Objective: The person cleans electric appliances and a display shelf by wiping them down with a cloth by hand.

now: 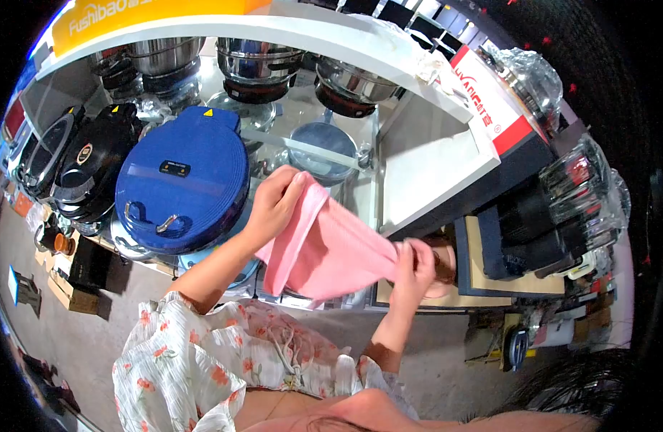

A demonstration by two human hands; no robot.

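Pink cloth [338, 248]: finely ribbed, folded over along its left side, tapering to a bunched corner at right. Suspended between both hands, near the blue round appliance [184, 169]. Left hand [271, 205]: fingers closed on upper edge. Right hand [412, 275]: fingers pinching bunched corner.

"Fushibao" on yellow sign [174, 14]; yellow triangle [209, 112] on blue appliance [186, 196]; "®" on red-and-white box [505, 117]

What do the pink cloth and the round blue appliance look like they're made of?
The pink cloth looks like soft, matte textile, perhaps cotton or microfibre: it drapes and shows fine ribbing. The round blue appliance seems to be plastic or coated metal, semi-glossy: a pale reflected streak crosses it.
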